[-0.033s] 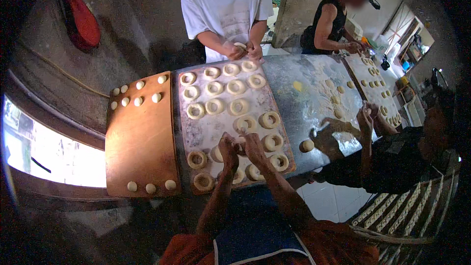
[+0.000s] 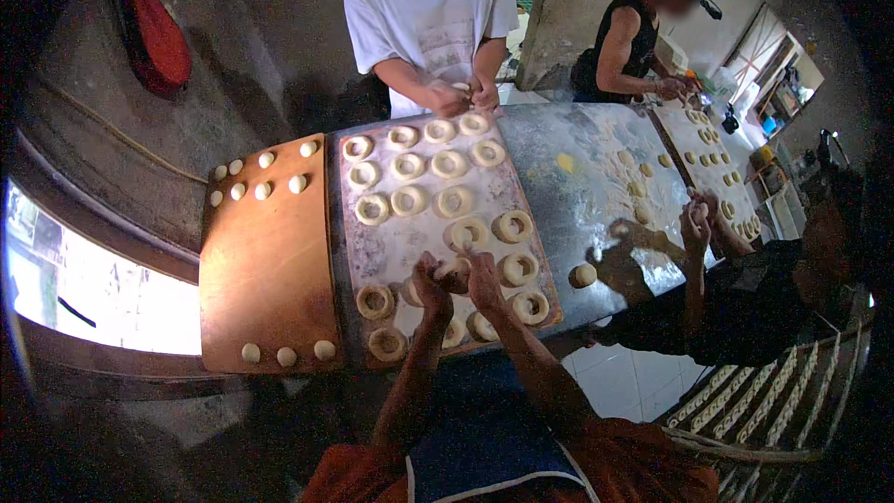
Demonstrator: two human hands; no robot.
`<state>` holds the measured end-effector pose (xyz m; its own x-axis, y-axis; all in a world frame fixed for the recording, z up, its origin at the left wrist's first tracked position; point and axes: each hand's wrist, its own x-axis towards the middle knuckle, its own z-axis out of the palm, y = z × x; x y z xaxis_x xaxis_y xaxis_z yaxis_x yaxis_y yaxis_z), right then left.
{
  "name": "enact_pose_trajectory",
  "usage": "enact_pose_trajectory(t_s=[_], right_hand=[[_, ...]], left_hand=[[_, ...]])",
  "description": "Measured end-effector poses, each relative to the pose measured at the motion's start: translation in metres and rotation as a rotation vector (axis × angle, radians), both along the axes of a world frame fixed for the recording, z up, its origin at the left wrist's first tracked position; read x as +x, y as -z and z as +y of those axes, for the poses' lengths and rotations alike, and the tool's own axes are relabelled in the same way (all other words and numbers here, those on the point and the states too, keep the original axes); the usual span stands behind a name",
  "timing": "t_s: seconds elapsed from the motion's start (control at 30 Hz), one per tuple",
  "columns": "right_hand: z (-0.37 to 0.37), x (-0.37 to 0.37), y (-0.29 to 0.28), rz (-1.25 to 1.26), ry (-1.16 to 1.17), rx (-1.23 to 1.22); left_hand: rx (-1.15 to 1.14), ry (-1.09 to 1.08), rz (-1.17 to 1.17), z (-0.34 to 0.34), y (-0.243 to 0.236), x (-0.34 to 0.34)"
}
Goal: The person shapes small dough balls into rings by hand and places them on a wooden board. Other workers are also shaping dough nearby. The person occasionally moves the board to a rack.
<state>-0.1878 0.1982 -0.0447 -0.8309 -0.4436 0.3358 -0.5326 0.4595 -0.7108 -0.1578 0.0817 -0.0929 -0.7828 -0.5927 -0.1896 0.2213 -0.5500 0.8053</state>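
Over the near part of a floured board [image 2: 372, 247], my left hand [image 2: 431, 287] and my right hand [image 2: 485, 283] work close together with curled fingers. A pale piece of dough [image 2: 450, 274] lies between them, gripped from both sides; my fingers and shadow partly hide its shape. Around my hands lie dough rings: one ring [image 2: 519, 269] right of my right hand, another ring [image 2: 374, 302] left of my left hand, and one [image 2: 468, 232] just beyond. Several more rings [image 2: 408, 166] stand in rows at the far side. A few near rings are partly covered by my forearms.
Left is a brown board [image 2: 265, 270] with small dough balls [image 2: 287, 357]. A metal table [image 2: 577, 196] extends right, bearing flour and a dough ball [image 2: 583, 276]. Across stands a person in white [image 2: 433, 28] shaping dough; other people work at right. A rack [image 2: 745, 401] holds twisted strips.
My hands have parted slightly, and more of the dough between them shows. The hands of the person across have shifted a little, and the right-hand co-worker's hands have also moved slightly.
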Motion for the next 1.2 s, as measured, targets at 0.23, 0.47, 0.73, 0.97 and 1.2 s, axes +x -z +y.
enact_pose_trajectory(t_s=[0.23,0.47,0.73,0.97,1.2], right_hand=[[-0.022,0.01,0.015,0.493,-0.08,-0.009],[-0.037,0.024,0.048,-0.124,-0.107,-0.126],[-0.031,0.028,-0.01,-0.441,-0.143,0.087],[-0.031,0.022,-0.017,-0.343,-0.069,-0.003],[-0.025,0.019,-0.025,0.079,-0.262,-0.089]], left_hand=[[-0.822,-0.079,-0.034,-0.026,-0.02,0.012],[-1.42,-0.25,0.2,-0.05,-0.02,0.025],[-1.065,-0.062,0.131,-0.055,-0.007,0.026],[-0.976,0.455,-0.217,-0.059,-0.004,0.024],[-1.076,0.045,-0.029,-0.05,-0.003,0.02]])
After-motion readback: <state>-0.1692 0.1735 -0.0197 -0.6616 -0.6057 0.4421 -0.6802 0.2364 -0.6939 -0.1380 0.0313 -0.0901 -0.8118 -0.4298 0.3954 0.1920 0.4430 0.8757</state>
